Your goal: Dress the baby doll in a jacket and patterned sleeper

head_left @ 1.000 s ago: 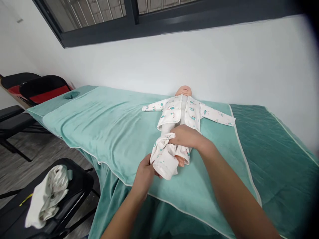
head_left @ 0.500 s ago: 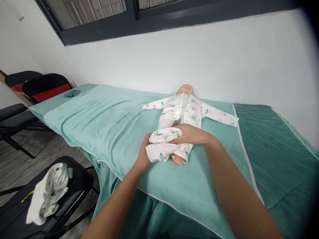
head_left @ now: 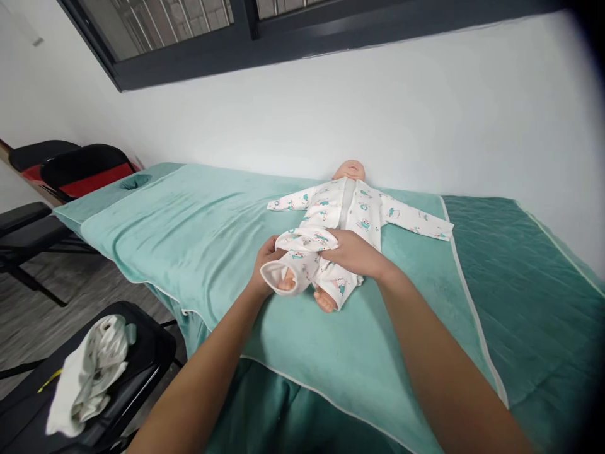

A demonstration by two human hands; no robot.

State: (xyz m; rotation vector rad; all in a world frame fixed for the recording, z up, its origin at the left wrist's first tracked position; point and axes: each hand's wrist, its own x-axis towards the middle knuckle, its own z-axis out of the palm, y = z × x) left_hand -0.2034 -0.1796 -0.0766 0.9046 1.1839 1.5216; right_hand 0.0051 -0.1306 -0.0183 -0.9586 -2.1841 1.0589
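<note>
A baby doll (head_left: 350, 169) lies on its back on the green-covered bed, head toward the wall. It wears a white printed jacket (head_left: 363, 211), open down the front, sleeves spread to both sides. White printed pants (head_left: 302, 255) are around its legs, with both feet showing at the leg openings. My left hand (head_left: 268, 261) is closed on the pants' left edge, fingers partly behind the cloth. My right hand (head_left: 352, 252) grips the bunched upper part of the pants, with its fingertips hidden by the fabric.
The bed (head_left: 198, 214) has a light green cover, with a darker green quilted part (head_left: 510, 265) at right. A black chair (head_left: 142, 343) at lower left carries a crumpled white cloth (head_left: 89, 372). Other chairs (head_left: 89, 167) stand at far left. A white wall and window border the bed's far side.
Both hands have moved up the doll's legs, drawing the pants toward its waist. The left-side foot now shows in its leg opening.
</note>
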